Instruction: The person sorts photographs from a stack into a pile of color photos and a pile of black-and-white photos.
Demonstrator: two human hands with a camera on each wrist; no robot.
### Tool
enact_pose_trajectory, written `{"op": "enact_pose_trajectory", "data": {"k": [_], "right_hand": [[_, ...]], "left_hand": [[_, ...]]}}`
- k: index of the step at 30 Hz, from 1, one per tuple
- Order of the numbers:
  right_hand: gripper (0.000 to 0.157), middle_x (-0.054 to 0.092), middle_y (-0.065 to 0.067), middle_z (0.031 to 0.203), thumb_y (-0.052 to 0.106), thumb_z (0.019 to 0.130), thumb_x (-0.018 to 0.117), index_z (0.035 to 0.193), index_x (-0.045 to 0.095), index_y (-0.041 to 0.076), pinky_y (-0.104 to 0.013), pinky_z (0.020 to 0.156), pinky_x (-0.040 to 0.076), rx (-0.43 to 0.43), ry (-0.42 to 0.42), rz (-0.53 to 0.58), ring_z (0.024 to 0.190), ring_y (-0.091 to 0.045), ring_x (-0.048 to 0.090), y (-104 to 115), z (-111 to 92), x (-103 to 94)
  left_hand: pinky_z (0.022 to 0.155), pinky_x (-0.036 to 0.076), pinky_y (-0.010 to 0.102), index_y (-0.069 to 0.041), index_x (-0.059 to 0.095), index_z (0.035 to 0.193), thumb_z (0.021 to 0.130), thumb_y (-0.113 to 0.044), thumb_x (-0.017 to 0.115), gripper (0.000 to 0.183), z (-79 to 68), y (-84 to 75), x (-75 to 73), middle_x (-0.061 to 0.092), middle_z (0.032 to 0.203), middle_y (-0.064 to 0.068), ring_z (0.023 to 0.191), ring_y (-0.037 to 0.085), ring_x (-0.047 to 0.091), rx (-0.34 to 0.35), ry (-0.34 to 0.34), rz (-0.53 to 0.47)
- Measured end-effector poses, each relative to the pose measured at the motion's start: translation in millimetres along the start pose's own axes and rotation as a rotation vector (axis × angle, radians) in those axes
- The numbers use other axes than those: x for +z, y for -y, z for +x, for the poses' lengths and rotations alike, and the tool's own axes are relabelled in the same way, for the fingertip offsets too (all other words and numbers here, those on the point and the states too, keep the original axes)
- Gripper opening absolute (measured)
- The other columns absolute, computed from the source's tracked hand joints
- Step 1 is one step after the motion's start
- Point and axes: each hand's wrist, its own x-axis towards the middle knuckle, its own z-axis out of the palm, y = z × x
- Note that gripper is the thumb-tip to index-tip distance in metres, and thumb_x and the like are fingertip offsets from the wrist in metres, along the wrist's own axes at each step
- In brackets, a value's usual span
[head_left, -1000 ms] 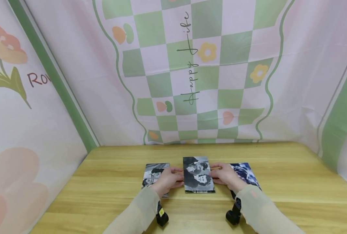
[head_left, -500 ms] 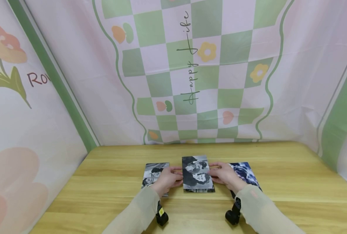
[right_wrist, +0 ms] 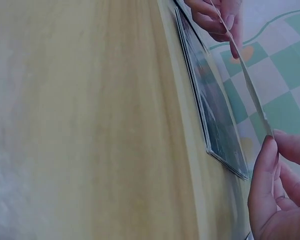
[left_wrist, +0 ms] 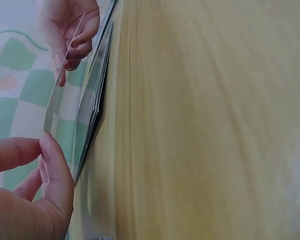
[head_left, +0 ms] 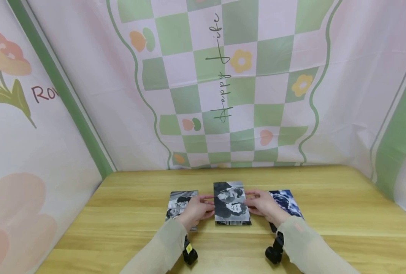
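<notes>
Pointing lengthwise forward: held photo [head_left: 232,202]

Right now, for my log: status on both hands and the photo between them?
Left hand, right hand: pinching photo by side edges. Photo above stack, not touching. Nothing visible in between.

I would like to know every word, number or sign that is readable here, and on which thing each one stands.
"Happy Life": back curtain, written sideways.
"Ro", next letter cut off: left curtain.
Yellow sticker on the black wrist device: mark too small to read.
Held photo: no readable text.
</notes>
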Motion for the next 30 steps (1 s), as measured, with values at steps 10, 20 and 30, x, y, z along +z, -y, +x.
{"op": "enact_pose_trajectory", "data": {"k": [10, 20, 30], "right_hand": [[0.048, 0.060, -0.015, 0.106, 0.005, 0.091, 0.060, 0.134, 0.044, -0.006, -0.027, 0.070, 0.058, -0.009, 0.003, 0.009, 0.081, -0.013, 0.062, 6, -3, 6.7], [0.045, 0.062, -0.014, 0.100, 0.000, 0.089, 0.060, 0.132, 0.046, -0.007, -0.027, 0.068, 0.058, -0.040, 0.011, 0.060, 0.078, -0.013, 0.060, 21, -2, 38.1], [0.044, 0.059, -0.013, 0.093, -0.003, 0.085, 0.064, 0.128, 0.052, -0.002, -0.028, 0.060, 0.058, -0.027, -0.026, 0.099, 0.071, -0.016, 0.059, 31, 0, 79.5]], "left_hand": [[0.069, 0.057, 0.023, -0.003, 0.055, 0.129, 0.089, 0.004, 0.058, 0.041, -3.0, -3.1, -8.3, 0.060, 0.100, 0.011, 0.078, 0.014, 0.060, 0.020, -0.007, 0.031], [0.072, 0.057, 0.026, 0.003, 0.049, 0.133, 0.090, 0.007, 0.054, 0.044, -11.9, -8.1, -41.0, 0.058, 0.101, 0.012, 0.079, 0.013, 0.058, 0.057, 0.001, 0.068], [0.076, 0.058, 0.028, 0.003, 0.053, 0.130, 0.088, 0.007, 0.055, 0.042, -18.7, -9.2, -76.4, 0.059, 0.102, 0.014, 0.083, 0.015, 0.059, 0.056, -0.070, 0.195]]}}
